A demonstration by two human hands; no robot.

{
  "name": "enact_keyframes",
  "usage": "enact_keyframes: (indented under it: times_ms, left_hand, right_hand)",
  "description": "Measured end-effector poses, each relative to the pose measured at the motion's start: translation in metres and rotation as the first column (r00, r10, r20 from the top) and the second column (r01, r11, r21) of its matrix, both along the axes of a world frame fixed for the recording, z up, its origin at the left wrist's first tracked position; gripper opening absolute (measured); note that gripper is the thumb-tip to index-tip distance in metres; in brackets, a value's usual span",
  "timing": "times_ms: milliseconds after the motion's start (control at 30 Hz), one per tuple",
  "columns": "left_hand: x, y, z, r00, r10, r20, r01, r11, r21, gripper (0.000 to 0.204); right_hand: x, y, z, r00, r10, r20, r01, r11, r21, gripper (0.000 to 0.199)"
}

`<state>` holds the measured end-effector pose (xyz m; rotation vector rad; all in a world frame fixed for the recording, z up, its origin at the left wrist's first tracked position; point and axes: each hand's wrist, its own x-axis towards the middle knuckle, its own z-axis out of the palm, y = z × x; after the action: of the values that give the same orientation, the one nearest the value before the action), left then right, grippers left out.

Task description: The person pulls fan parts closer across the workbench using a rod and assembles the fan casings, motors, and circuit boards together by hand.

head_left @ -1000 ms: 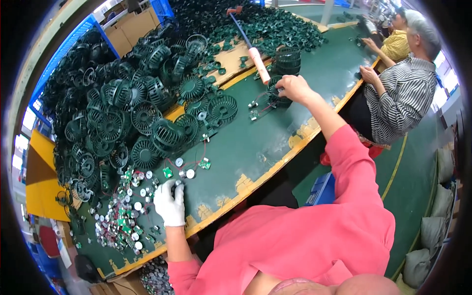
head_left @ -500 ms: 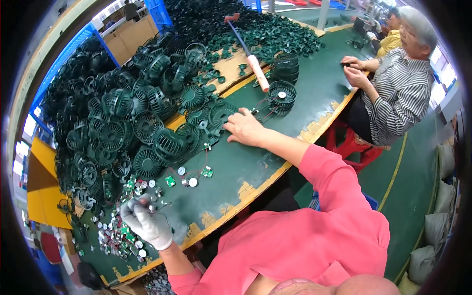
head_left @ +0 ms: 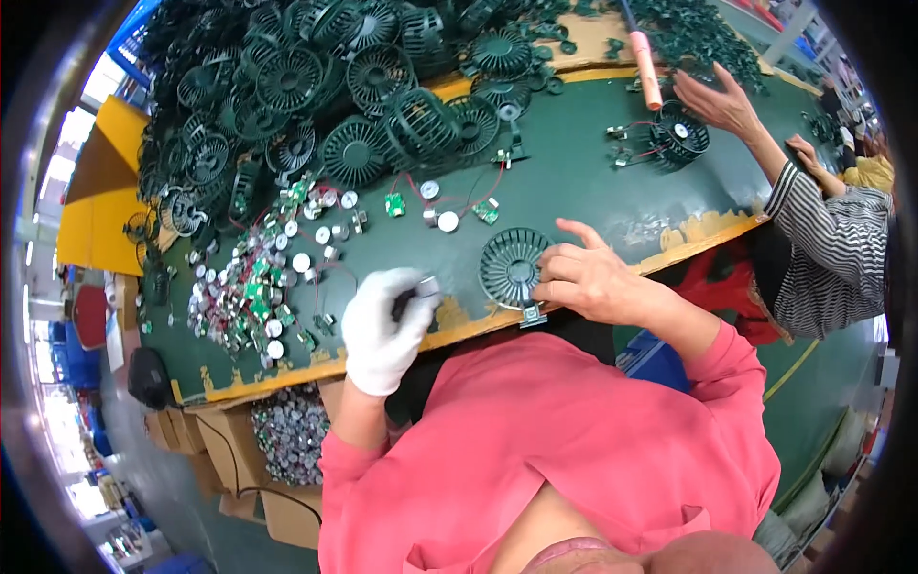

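Green bench top, yellow edge worn and chipped, running across in front of the person. Fan cage lies at the near edge, small tab over the rim; bare right hand has it by its right side, fingers narrow, index lifted. Gloved left hand, just left, fingers curled round a small metal part. Loose motors with wires and green boards heaped left; big dark cage pile behind. Pink-handled stick far side, second cage near it, white disc inside. Co-worker's hand, fingers spread, beside that one; striped sleeve. Under the bench: cardboard box, more motors, blue bin. Yellow board stands left, bright windows beyond.
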<state>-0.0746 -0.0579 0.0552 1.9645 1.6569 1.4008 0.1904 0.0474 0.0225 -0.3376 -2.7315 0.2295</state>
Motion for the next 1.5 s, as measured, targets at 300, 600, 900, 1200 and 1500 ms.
enact_keyframes:
  times_ms: [300,600,900,1200,1500]
  left_hand:
    - [0.032,0.006,-0.022,0.918,-0.145,-0.368,0.168,0.985,0.03,0.023]
    - [0.028,0.0,-0.013,0.963,-0.03,-0.267,0.046,0.997,0.057,0.025]
    - [0.037,-0.003,-0.018,0.953,0.001,-0.304,0.029,0.995,0.094,0.025]
    - [0.042,-0.004,-0.027,0.913,-0.119,-0.391,0.182,0.975,0.13,0.036]
    - [0.051,0.005,-0.02,0.89,-0.141,-0.433,0.121,0.99,-0.075,0.045]
  right_hand:
    - [-0.023,-0.015,0.02,0.975,-0.048,-0.215,0.005,0.981,-0.195,0.051]
    - [-0.005,-0.011,0.021,0.967,-0.125,-0.22,0.079,0.976,-0.204,0.051]
    - [-0.023,-0.023,-0.016,0.991,-0.013,-0.134,0.014,1.0,0.003,0.022]
    - [-0.031,-0.035,0.004,0.945,-0.232,-0.23,0.166,0.947,-0.274,0.052]
    - [-0.034,-0.018,0.0,0.947,-0.21,-0.244,0.196,0.977,-0.083,0.016]
